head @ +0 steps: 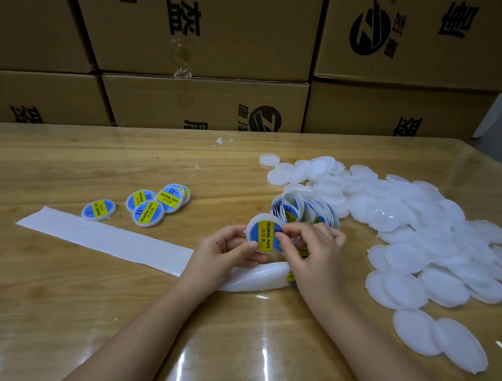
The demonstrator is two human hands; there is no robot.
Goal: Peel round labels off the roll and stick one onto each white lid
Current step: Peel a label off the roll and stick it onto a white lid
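My left hand (224, 250) grips a white lid (256, 222) tilted toward me, thumb on its lower edge. A blue and yellow round label (265, 235) lies on that lid. My right hand (311, 249) pinches the label's right edge with thumb and forefinger, its other fingers curled. Just behind my hands the loose label roll (305, 211) stands on the table. Its emptied white backing strip (104, 240) trails left across the table. Part of the strip with a label on it is hidden under my right hand.
Several labelled lids (149, 206) lie in a group at the left. A big heap of plain white lids (421, 227) covers the right of the wooden table (54, 310). Stacked cardboard boxes (196, 35) wall the far edge.
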